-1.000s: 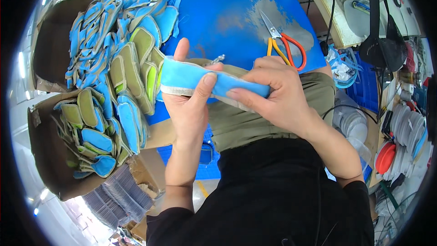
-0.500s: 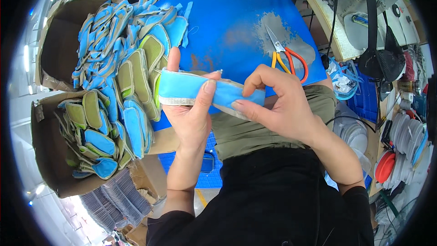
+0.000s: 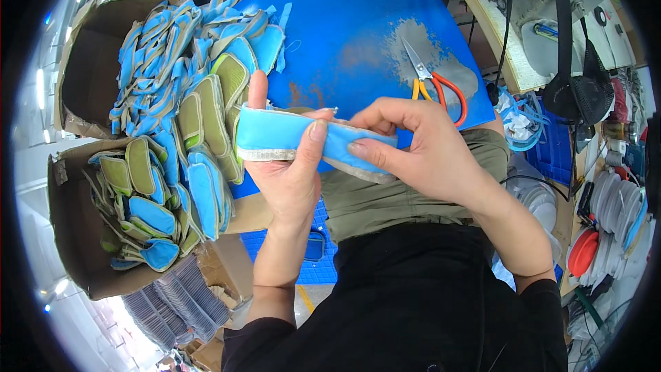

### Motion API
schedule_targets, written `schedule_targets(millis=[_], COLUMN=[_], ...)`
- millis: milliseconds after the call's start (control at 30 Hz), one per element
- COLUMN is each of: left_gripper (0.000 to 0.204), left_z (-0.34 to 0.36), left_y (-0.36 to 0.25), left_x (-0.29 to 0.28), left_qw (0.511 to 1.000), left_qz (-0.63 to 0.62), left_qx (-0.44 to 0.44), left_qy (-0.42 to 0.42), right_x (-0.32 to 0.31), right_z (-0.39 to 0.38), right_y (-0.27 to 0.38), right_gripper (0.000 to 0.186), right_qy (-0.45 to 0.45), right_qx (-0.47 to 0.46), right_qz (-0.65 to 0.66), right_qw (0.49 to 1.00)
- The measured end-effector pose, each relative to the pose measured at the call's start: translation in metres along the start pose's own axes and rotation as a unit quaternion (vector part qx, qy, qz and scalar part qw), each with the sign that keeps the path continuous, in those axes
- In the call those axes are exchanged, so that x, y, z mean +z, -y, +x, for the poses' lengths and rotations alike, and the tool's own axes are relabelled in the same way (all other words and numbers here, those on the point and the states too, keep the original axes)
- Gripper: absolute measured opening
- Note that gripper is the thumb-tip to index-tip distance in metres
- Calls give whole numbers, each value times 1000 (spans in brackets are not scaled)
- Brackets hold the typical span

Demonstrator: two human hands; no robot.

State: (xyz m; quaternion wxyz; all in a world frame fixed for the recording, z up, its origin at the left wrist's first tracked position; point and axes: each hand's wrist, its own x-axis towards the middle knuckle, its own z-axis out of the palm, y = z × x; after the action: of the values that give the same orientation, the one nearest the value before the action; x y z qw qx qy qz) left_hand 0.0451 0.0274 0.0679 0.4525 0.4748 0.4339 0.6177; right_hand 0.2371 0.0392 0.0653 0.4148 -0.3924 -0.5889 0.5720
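Just above the olive-green cloth trousers point(image 3: 365, 200): long light-blue fabric strip with off-white edging point(image 3: 272, 131), between both hands, long axis roughly left-right, right end slightly lower. Left hand point(image 3: 284, 182) pinches it near mid-length under the thumb, one finger upright behind. Right hand point(image 3: 434, 155) is nearer the right end, thumb and fingers pinching there. Beyond, on the smooth blue tabletop point(image 3: 323, 34): steel scissors with red and orange handles point(image 3: 422, 70), apart from right hand.

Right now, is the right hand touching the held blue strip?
Touching: the head view shows the right hand holding the blue strip, thumb on its face.
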Motion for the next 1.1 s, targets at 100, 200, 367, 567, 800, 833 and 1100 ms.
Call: schedule_targets(millis=[100,200,367,567,800,833,1100], left_gripper=[88,91,96,99,100,100,96], left_z=[1,1,5,3,5,6,-3], left_y=[0,-4,-2,-2,-1,6,6], left_x=[0,3,5,7,5,5,-15], left_qw=[1000,1000,1000,998,980,981,968], left_qz=[9,-10,-16,-27,-143,-137,-218], left_qx=[9,5,-22,-47,-135,-137,-122], left_qy=[1,4,14,11,-12,2,26], right_x=[1,1,2,1,8,5,15], right_z=[1,2,1,2,4,-1,7], right_y=[-2,-1,-2,-2,9,3,-2], right_gripper=[20,19,17,16,6,8,29], right_qy=[6,-4,-24,-24,-16,-25,12], right_qx=[-7,-13,-37,-42,-38,-24,-46], right_qz=[11,3,-3,-36,-83,-58,-100], right_qw=[1000,1000,999,998,996,998,994])
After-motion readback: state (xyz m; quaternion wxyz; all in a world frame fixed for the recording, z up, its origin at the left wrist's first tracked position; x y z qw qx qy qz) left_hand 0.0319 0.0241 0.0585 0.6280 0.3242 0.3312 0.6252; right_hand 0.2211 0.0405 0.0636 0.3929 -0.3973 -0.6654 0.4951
